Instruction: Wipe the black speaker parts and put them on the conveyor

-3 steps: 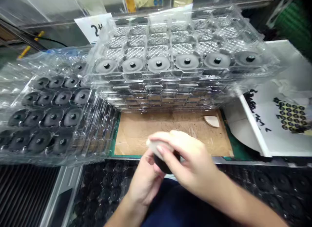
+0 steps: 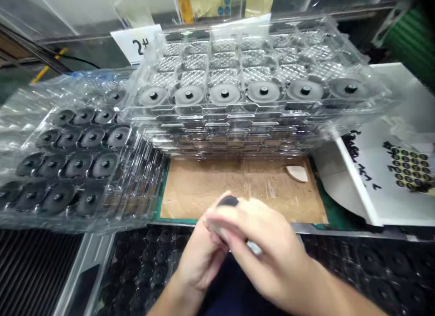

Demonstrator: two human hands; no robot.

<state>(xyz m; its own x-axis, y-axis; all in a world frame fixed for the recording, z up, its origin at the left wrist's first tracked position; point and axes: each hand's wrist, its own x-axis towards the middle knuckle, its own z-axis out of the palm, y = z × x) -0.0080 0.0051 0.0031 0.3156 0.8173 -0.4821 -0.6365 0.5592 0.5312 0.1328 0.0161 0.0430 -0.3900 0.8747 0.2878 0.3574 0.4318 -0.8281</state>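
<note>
Clear plastic trays (image 2: 134, 189) of dark discs (image 2: 78, 165) stand stacked at the worktop's (image 2: 335, 207) left. The left hand (image 2: 201, 250) curls its fingers around a dark rounded part (image 2: 228, 201), held above the worktop's front edge. The right hand (image 2: 272, 241) bends over it; what its fingertips pinch cannot be told. A white wedge (image 2: 297, 173) lies near the cardboard sheet's (image 2: 190, 184) right edge.
</note>
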